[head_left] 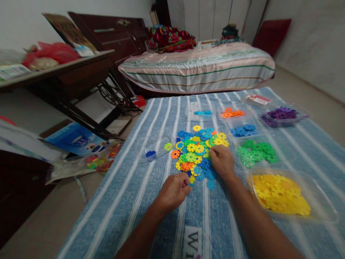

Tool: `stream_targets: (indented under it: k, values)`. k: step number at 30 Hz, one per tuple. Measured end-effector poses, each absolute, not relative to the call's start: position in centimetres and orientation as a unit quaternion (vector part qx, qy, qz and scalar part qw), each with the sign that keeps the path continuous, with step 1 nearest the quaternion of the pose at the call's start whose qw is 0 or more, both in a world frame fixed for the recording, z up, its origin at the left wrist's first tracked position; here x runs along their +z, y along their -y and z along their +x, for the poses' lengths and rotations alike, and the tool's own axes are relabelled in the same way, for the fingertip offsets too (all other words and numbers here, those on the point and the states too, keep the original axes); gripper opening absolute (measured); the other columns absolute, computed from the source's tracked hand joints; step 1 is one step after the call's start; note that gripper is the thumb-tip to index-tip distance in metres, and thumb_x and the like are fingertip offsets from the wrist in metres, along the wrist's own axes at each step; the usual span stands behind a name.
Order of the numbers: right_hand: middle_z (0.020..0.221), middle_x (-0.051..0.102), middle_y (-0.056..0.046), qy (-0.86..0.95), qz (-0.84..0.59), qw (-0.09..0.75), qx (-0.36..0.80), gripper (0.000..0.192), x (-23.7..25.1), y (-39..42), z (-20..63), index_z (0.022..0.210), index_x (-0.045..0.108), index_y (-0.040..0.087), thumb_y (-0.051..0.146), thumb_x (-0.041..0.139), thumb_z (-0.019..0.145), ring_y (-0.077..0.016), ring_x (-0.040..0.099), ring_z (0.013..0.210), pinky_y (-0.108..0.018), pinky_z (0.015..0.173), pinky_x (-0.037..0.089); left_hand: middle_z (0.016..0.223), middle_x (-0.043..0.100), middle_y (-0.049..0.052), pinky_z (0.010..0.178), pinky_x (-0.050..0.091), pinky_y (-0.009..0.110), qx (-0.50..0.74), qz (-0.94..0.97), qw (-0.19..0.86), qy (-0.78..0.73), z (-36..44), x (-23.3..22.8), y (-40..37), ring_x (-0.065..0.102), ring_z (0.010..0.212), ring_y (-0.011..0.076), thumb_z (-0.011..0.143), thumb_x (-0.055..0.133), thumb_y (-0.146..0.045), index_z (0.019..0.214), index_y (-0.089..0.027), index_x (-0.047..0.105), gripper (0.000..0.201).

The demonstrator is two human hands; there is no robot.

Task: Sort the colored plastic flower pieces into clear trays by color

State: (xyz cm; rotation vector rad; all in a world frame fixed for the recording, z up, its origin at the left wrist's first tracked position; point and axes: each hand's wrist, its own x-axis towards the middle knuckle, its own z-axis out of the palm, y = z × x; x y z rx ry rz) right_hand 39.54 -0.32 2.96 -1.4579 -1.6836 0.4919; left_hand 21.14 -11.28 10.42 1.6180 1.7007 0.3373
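On a blue striped cloth spread on the floor lies a pile of flat plastic discs in many colours, blue, yellow, green and orange mixed together. The left hand is at the near edge of this pile, its fingers curled together on something small and dark, but I cannot tell for sure what it pinches. The right hand rests on the right side of the pile, knuckles up, fingers bent down onto the discs; if it really grips one, the picture does not show. To the right of the pile stand clear plastic trays, each with one colour: the yellow tray is nearest, then the green tray, then the blue tray, and further away the orange tray and the purple tray. A small tray with light blue pieces stands at the far side of the pile. To the left of the pile a clear lid holds one dark blue piece. Far behind is a bed with a striped cover, and on the left a dark wooden table.
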Motion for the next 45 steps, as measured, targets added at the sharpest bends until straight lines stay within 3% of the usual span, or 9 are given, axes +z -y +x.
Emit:
stream_targets:
  k: [7, 16, 26, 30, 34, 40, 45]
  values:
    - [0.076, 0.063, -0.003, 0.675, -0.576, 0.421, 0.189, 0.027, 3.2, 0.3, 39.5, 0.070, 0.064, 0.021, 0.034, 0.047, 0.086, -0.0188, 0.054, 0.076, -0.031, 0.073, 0.037, 0.057, 0.049, -0.005, 0.054, 0.033, 0.023, 0.183, 0.616, 0.442, -0.626, 24.6, 10.1, 10.4, 0.046, 0.057, 0.0110, 0.074, 0.058, -0.027, 0.066, -0.019, 0.054, 0.012]
    - [0.076, 0.062, -0.003, 0.675, -0.570, 0.429, 0.190, 0.025, 3.0, 0.2, 39.1, 0.072, 0.064, 0.020, 0.032, 0.048, 0.086, -0.0183, 0.054, 0.077, -0.030, 0.074, 0.037, 0.061, 0.057, -0.003, 0.058, 0.033, 0.025, 0.122, 0.636, 0.385, -0.658, 26.5, 9.0, 9.5, 0.053, 0.060, 0.0137, 0.074, 0.058, -0.022, 0.073, -0.020, 0.060, 0.004]
    - [0.076, 0.063, -0.003, 0.678, -0.568, 0.426, 0.187, 0.025, 2.7, 0.2, 38.9, 0.072, 0.064, 0.020, 0.032, 0.048, 0.087, -0.0186, 0.056, 0.078, -0.030, 0.074, 0.037, 0.093, 0.068, 0.009, 0.078, 0.040, 0.033, 0.012, 0.678, 0.289, -0.676, 27.4, 9.7, 10.5, 0.063, 0.093, 0.0249, 0.084, 0.051, -0.032, 0.095, -0.021, 0.062, 0.020]
    - [0.077, 0.063, -0.003, 0.678, -0.568, 0.426, 0.192, 0.025, 2.8, 0.2, 38.8, 0.072, 0.064, 0.021, 0.032, 0.048, 0.087, -0.0186, 0.055, 0.078, -0.030, 0.073, 0.036, 0.091, 0.066, 0.006, 0.076, 0.038, 0.032, 0.030, 0.672, 0.303, -0.675, 27.4, 9.5, 10.8, 0.060, 0.086, 0.0217, 0.081, 0.053, -0.028, 0.092, -0.022, 0.060, 0.015]
    - [0.075, 0.062, -0.003, 0.679, -0.570, 0.424, 0.187, 0.024, 3.0, 0.3, 38.7, 0.071, 0.064, 0.021, 0.031, 0.048, 0.087, -0.0187, 0.055, 0.077, -0.030, 0.073, 0.036, 0.076, 0.061, 0.002, 0.067, 0.036, 0.029, 0.096, 0.668, 0.329, -0.660, 27.1, 9.0, 11.1, 0.056, 0.075, 0.0175, 0.078, 0.053, -0.024, 0.077, -0.021, 0.054, 0.003]
    - [0.075, 0.062, -0.002, 0.677, -0.567, 0.434, 0.181, 0.023, 3.1, 0.3, 38.6, 0.070, 0.062, 0.021, 0.029, 0.048, 0.088, -0.0186, 0.055, 0.077, -0.030, 0.073, 0.035, 0.054, 0.045, -0.006, 0.052, 0.033, 0.024, 0.192, 0.568, 0.490, -0.633, 25.6, 9.4, 10.3, 0.045, 0.053, 0.0103, 0.069, 0.056, -0.021, 0.064, -0.020, 0.048, 0.009]
    - [0.075, 0.062, -0.002, 0.676, -0.565, 0.436, 0.183, 0.023, 2.8, 0.2, 38.4, 0.071, 0.062, 0.021, 0.027, 0.048, 0.088, -0.0184, 0.055, 0.078, -0.030, 0.073, 0.035, 0.051, 0.050, -0.007, 0.044, 0.035, 0.020, 0.263, 0.471, 0.534, -0.651, 23.3, 11.0, 7.4, 0.046, 0.042, 0.0079, 0.063, 0.064, -0.028, 0.069, -0.019, 0.054, 0.015]
